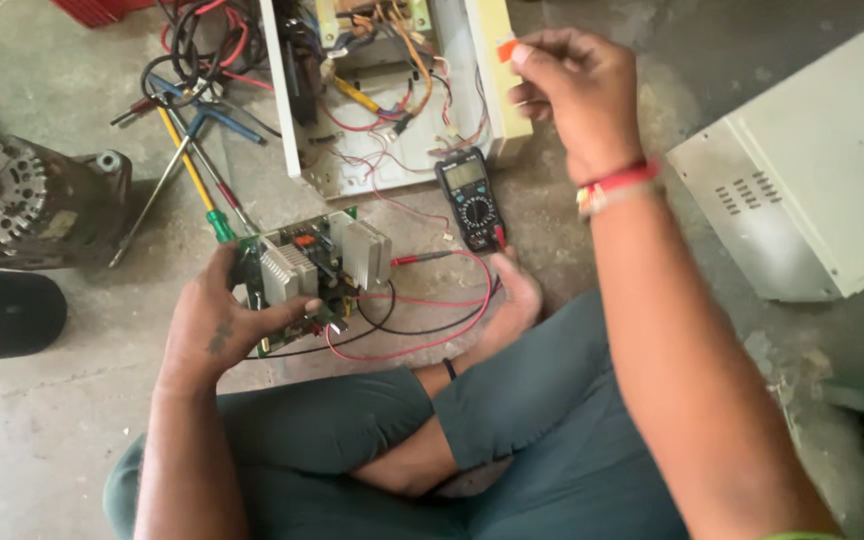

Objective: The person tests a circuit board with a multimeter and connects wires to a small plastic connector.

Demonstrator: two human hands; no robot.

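A seated person's left hand [214, 325] grips a stiff, fragile circuit board [312, 270] by its edge; the right hand [577, 95] pinches a small orange piece [505, 48].

In my left hand [214, 325] the circuit board [307, 275] shows green edges, silver ribbed heat sinks and one orange part on top. My right hand [577, 90] pinches a small orange piece [505, 49]; red and white bands [617, 186] circle that wrist. Red and black leads [422, 335] loop near my dark teal trousers [512, 430]. Farther off, a black multimeter [472, 200] with a grey screen, a yellow-shafted, green-handled screwdriver [197, 180] to the left, a cream-white metal case [812, 170] on the right, grey floor [42, 420]
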